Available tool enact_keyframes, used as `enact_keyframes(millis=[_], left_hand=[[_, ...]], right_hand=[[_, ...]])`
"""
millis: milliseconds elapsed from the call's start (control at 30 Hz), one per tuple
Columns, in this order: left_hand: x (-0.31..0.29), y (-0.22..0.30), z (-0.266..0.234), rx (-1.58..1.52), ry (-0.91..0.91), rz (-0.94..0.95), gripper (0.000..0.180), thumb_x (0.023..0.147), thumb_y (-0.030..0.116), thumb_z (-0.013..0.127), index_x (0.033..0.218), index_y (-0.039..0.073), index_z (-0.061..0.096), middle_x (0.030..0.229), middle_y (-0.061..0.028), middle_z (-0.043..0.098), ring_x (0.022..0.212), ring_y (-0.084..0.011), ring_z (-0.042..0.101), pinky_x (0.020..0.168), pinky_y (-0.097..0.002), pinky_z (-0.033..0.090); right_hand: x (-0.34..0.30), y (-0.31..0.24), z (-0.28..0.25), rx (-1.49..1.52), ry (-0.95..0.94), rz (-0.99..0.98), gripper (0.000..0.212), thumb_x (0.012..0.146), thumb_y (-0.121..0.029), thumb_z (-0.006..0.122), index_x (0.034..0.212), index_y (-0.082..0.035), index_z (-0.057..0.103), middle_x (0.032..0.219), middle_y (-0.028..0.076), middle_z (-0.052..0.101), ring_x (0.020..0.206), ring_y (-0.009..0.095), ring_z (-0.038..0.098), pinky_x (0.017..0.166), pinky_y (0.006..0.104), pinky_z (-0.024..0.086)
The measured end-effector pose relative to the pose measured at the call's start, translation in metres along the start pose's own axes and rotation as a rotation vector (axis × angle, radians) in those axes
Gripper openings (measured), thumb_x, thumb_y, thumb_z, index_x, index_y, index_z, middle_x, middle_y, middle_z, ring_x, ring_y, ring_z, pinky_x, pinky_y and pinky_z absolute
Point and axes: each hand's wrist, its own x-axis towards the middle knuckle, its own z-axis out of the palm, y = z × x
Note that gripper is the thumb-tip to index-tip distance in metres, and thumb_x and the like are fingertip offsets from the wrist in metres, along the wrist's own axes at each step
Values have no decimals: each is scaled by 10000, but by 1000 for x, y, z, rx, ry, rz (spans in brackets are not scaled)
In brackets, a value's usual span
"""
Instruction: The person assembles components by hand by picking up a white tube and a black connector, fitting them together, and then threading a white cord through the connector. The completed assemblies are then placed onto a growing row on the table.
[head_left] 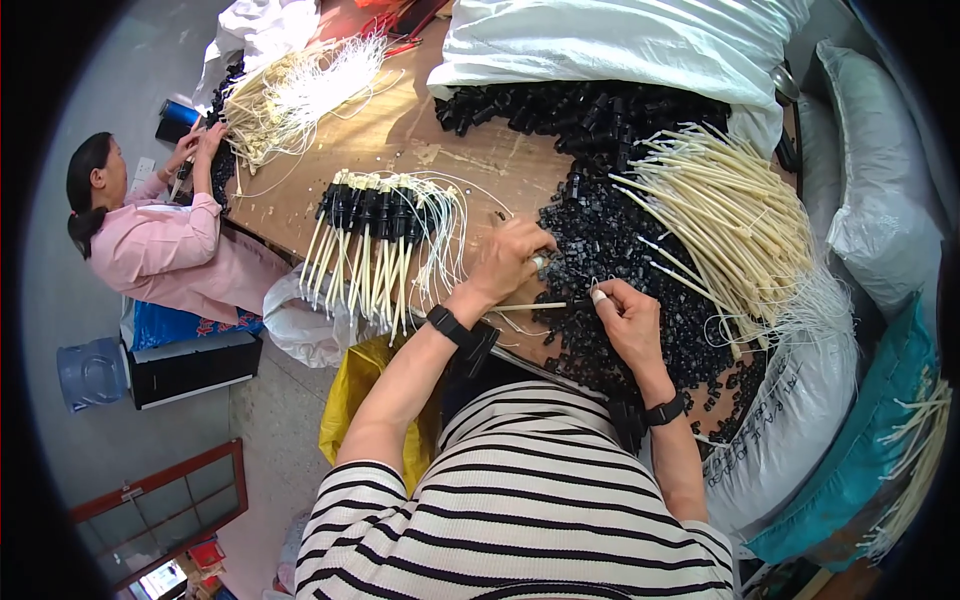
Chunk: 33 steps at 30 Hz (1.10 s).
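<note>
My right hand (632, 322) pinches a black plastic fitting on the end of a thin cream rod (530, 306), which points left above the table edge. My left hand (512, 258), palm down with fingers curled together, is at the left edge of a heap of small black plastic parts (590, 235). Whatever those fingertips hold, if anything, is hidden. Left of that hand lies a row of cream rods with black fittings (375, 215), their white threads trailing toward my wrist.
A large bundle of plain cream rods (730, 220) lies on the right of the heap. Behind it, larger black fittings (540, 108) spill from a white sack (610, 40). At far left a person in pink (165, 235) works beside another threaded bundle (270, 105). Filled sacks (880, 180) stand at right.
</note>
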Motion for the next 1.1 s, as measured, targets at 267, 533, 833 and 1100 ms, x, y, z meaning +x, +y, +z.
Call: enact_keyframes(millis=[267,533,833,1100], left_hand=[[-1,23,-4,-456,-44,-364,204,716,-53,628,869,54,710,791,-8,602,685,-86,537,607,-234,437],[7,67,6,-631,-51,-615,99,742,-30,638,825,12,672,728,36,609,654,-37,543,603,-201,448],[8,86,-14,-422,-69,-218,296,699,29,647,994,11,638,863,-116,660,749,-221,629,660,-325,494],[10,75,-23,-389,-401,-453,297,726,82,609,1012,27,665,818,-169,663,742,-328,640,679,-377,504]], right_hand=[[1,4,2,-73,78,-21,106,859,-116,636,873,-18,675,547,27,506,482,86,459,473,266,360],[-3,-4,16,-512,222,-495,116,837,-65,664,952,-67,675,723,101,638,540,229,607,496,310,456],[1,-1,-11,1015,-133,172,128,901,-44,629,1013,7,666,697,-61,578,528,-20,395,469,158,268],[-5,-7,-23,-88,-72,-418,336,795,4,623,1113,-85,687,638,40,596,473,118,517,444,253,394]])
